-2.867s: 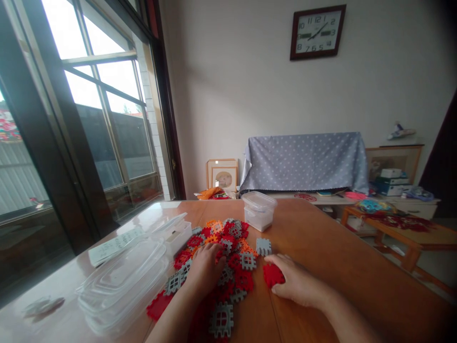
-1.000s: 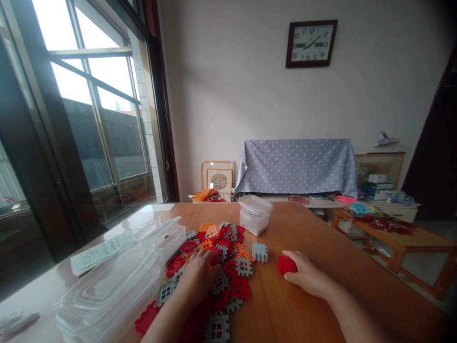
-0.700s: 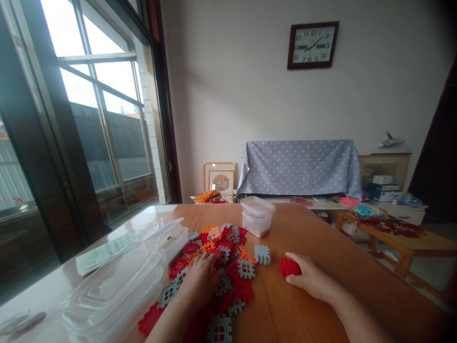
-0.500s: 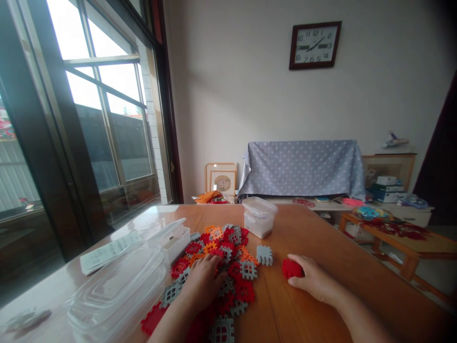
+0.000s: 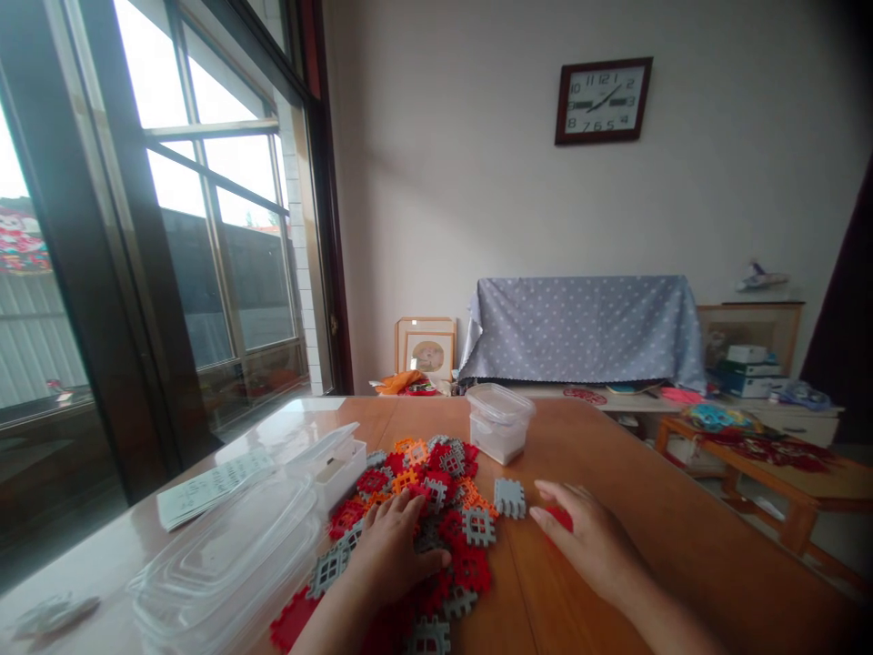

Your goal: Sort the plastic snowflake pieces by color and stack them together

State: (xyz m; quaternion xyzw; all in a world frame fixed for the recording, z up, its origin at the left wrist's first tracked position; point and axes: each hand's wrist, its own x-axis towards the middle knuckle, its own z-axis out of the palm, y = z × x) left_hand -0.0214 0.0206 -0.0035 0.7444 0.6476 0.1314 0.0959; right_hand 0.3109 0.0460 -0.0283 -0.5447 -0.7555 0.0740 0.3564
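Observation:
My left hand (image 5: 396, 546) rests with fingers spread on a heap of toothed plastic building pieces (image 5: 470, 569) in red, grey and orange. Its fingertips touch the heap near a grey window-shaped piece (image 5: 435, 494); what lies under the palm is hidden. To the right, my right hand (image 5: 587, 537) is open, thumb and fingers apart and pointing left. A red stack of pieces (image 5: 560, 517) shows partly between thumb and fingers, mostly covered by the hand. Just left of those fingertips, a grey stack of pieces (image 5: 510, 498) sits apart on the wooden table (image 5: 505, 591).
A lidded clear container (image 5: 501, 428) stands behind the heap. On the left are a white open box (image 5: 345, 473), large clear plastic lids (image 5: 232, 546), a printed sheet (image 5: 211, 487) and a small plastic bag (image 5: 55, 614). A low wooden table (image 5: 764, 464) is beyond the right edge.
My right hand has loosened its fingers from the red stack and shifted slightly left toward the grey stack. My left hand has spread its thumb over the heap. The view has tilted slightly up.

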